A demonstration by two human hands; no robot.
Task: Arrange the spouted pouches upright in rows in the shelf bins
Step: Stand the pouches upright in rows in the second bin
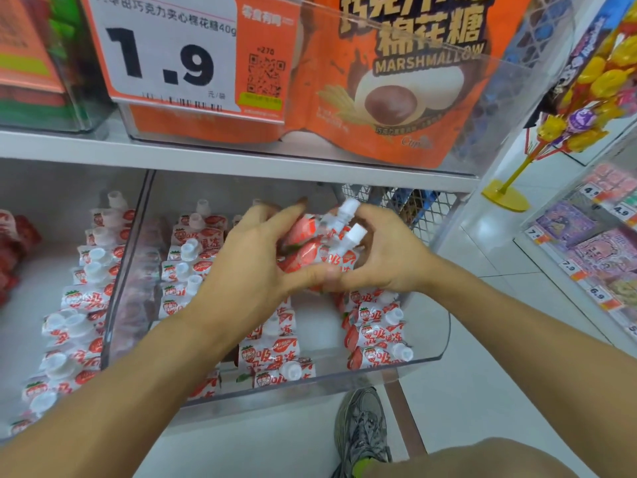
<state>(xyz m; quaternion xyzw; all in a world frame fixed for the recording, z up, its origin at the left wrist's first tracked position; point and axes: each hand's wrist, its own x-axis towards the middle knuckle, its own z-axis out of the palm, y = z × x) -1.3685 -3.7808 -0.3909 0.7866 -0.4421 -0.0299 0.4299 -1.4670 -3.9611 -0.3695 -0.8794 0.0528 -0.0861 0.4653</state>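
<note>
Between both hands, above the clear shelf bin (441,339), I hold a small bunch of red-and-white strawberry spouted pouches (310,250) with white caps. My left hand (251,260) grips the bunch from the left, and my right hand (382,257) grips it from the right, thumbs meeting underneath. Inside the bin, a row of upright pouches (188,257) lines its left side. More pouches (375,336) stand along its right side, and a few pouches (272,357) sit near the front middle. Another pouch row (86,298) fills the bin to the left.
The shelf above carries a bin of orange marshmallow bags (396,84) with a 1.9 price tag (165,53). A wire basket (410,208) sits behind the bin on the right. My shoe (362,429) stands on the white floor below. A lollipop stand (517,174) and price-tagged shelves (593,250) are on the right.
</note>
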